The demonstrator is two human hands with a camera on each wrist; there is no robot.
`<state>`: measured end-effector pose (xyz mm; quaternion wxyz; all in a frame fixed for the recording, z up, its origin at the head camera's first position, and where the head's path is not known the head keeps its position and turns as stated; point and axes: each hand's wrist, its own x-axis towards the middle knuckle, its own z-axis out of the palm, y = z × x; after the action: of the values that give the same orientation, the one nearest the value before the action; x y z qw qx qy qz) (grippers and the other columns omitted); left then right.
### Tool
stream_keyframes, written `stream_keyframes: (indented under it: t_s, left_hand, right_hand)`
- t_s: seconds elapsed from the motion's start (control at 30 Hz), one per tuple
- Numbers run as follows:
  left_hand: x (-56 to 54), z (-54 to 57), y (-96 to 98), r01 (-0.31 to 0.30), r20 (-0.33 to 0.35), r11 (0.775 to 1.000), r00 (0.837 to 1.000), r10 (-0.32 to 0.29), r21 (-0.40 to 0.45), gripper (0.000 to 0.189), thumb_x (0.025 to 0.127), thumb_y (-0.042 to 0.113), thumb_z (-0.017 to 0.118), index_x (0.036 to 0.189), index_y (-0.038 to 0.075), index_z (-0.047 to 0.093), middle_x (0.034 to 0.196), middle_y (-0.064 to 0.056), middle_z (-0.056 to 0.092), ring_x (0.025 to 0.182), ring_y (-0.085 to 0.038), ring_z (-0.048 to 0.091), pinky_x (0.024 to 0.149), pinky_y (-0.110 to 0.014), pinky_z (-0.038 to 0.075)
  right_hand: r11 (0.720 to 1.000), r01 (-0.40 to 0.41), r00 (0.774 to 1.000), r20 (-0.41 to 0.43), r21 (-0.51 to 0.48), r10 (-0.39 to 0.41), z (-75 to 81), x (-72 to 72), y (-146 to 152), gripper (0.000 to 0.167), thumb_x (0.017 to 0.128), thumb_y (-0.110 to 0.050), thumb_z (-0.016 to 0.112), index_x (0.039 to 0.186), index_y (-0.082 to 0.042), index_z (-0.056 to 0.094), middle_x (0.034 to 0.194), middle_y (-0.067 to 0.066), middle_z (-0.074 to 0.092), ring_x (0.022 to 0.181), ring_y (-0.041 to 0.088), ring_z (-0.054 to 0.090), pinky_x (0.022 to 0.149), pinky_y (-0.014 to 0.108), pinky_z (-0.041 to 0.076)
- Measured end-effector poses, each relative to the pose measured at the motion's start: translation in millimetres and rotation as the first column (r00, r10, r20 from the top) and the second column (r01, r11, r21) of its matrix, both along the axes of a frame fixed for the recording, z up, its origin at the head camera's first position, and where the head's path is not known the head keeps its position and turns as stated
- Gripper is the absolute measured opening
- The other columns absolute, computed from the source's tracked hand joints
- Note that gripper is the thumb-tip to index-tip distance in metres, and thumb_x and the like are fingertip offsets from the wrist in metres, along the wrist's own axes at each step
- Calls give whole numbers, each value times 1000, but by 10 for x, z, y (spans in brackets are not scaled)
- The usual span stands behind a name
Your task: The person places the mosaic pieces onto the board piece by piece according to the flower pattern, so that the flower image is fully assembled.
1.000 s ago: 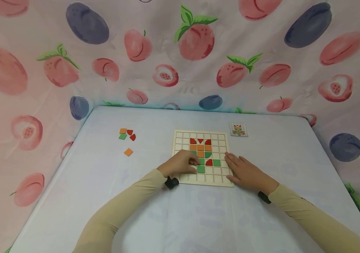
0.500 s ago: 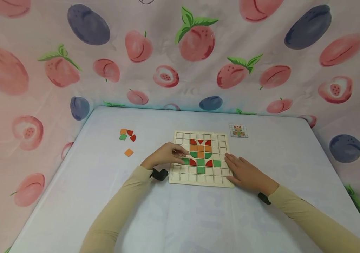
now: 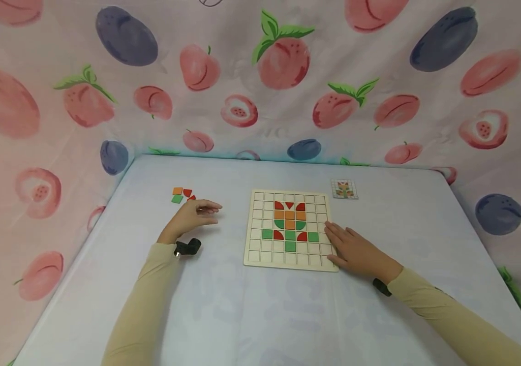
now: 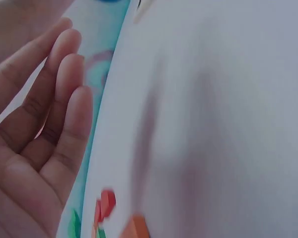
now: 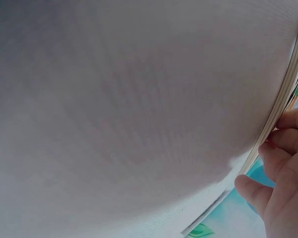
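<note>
My left hand [image 3: 190, 219] hovers over the table left of the board, fingers loosely extended and nothing in them. Behind it lie small tiles: an orange square [image 3: 177, 191], a green one [image 3: 177, 199] and a red rounded piece [image 3: 187, 193]. Another red piece is partly covered by the hand. The left wrist view shows a nearer orange tile [image 4: 137, 228], hidden from the head view. With straight fingers, my right hand [image 3: 360, 250] rests against the right edge of the wooden grid board [image 3: 260, 256]. Red, orange and green tiles form a flower in its cells.
A small pattern card [image 3: 344, 189] with a flower on a grid lies behind the board, to its right. White cloth covers the table [image 3: 283, 320]. A fruit-printed curtain [image 3: 283, 122] rises at the back and sides.
My left hand has let go of a green square at the left of the flower and moved left off the board, toward the loose tiles. The right hand has stayed at the board's edge.
</note>
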<state>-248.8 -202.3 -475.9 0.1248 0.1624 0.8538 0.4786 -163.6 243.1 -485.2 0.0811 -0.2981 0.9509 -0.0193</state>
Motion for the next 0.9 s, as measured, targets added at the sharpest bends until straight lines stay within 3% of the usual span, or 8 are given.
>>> stream_keyframes:
  t_s: [0.23,0.47,0.9]
  left_hand:
    - [82,-48,-370,-86,-45,992,996,82,-87,42,76,12,78,115,5,66,112,-14,66,99,-24,61,88,-26,49]
    - [134,-113,-598,-168,-15,968,986,168,-185,44,76,10,77,118,9,65,120,-13,64,112,-29,55,100,-45,41]
    - [110,-143,-701,-183,-34,956,983,180,-230,41,79,6,72,120,4,63,121,-18,62,111,-33,54,98,-47,43]
  right_hand:
    - [1000,0,1000,5,0,0,-17,-3,2,73,94,-43,51,146,1,28,155,16,24,142,33,26,110,54,29]
    - [1000,3,1000,1,3,-3,-15,-10,8,73,93,-44,51,146,1,28,155,16,25,142,32,27,110,53,30]
    - [1000,-7,1000,-15,13,7,-16,-9,4,72,94,-44,51,146,1,28,154,17,25,141,33,27,109,54,31]
